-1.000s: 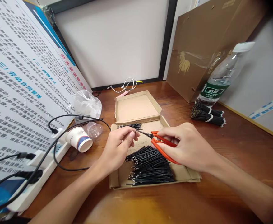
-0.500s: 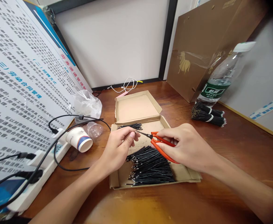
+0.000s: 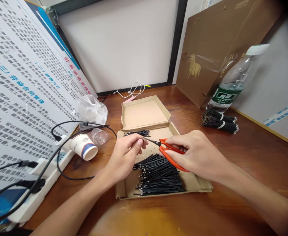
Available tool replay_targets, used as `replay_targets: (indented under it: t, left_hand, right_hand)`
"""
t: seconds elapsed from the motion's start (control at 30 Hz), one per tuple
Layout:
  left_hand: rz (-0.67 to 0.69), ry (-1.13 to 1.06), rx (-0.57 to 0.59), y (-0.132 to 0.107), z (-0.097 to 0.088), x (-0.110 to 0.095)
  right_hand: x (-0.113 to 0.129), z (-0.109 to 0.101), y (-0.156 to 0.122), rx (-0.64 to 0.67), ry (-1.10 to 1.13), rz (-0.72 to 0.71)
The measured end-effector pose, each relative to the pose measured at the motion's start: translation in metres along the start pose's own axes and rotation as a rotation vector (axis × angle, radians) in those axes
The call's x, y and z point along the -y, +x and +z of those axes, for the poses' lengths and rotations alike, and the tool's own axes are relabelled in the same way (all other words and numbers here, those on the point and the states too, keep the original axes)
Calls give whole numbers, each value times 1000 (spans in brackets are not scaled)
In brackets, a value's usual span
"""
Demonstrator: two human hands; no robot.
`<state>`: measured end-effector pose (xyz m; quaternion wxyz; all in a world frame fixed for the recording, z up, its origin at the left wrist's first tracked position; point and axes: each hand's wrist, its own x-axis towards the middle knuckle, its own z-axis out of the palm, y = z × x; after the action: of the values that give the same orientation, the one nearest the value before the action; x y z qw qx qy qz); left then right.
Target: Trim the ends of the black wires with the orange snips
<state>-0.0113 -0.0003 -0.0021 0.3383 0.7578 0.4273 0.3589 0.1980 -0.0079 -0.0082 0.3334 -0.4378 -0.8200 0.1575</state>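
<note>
Red-handled scissors are in my right hand, with the fingers and thumb closed round the handles. The slim blades point left and their tips meet the fingertips of my left hand. Thumb and forefinger of that hand are pinched together on something too small to make out. Both hands are above an open cardboard box. Inside it, a large pile of short black wires with shiny ends lies at the near side. A smaller group of black wires lies at the far left, partly behind my left hand.
At right, tied black wire bundles lie by a water bottle and a brown carton. At left are a tipped paper cup, a clear plastic cup, a plastic bag and a power strip with black cords.
</note>
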Motion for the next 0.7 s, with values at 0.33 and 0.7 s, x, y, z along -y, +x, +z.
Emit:
replay_targets:
  t: [0.33, 0.7]
  left_hand:
    - [3, 11, 3, 0, 0, 0]
    - [-1, 12, 6, -1, 0, -1]
  right_hand:
    - [3, -3, -2, 17, 12, 13]
    - [3, -3, -1, 13, 0, 17]
